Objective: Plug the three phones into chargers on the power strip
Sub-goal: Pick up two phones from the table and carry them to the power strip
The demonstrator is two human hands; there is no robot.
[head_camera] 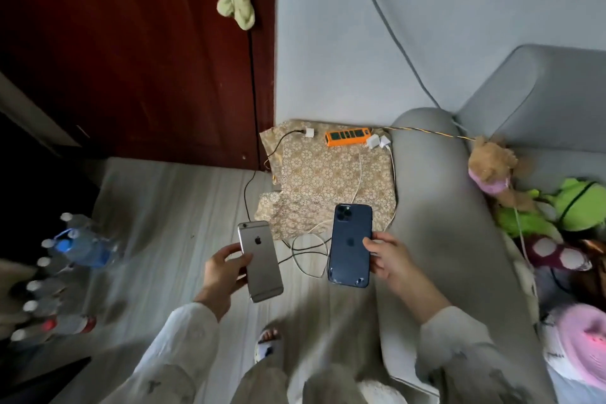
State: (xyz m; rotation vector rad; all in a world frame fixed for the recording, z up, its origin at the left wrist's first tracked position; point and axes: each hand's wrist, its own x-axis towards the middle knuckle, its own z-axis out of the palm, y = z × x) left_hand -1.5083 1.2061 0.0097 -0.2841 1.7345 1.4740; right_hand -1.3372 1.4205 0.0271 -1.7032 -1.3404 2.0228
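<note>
Above the floor, left hand (pixel 223 275) gripping silver phone (pixel 260 261), right hand (pixel 390 257) gripping blue phone (pixel 350 244)

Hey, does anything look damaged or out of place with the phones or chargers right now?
Yes. The dark blue phone held by the right hand shows pale chips along its bottom edge, like cracked glass. The white charger bricks lie loose beside the orange power strip, not plugged in. Only two phones show; the silver phone is in the left hand.
</note>
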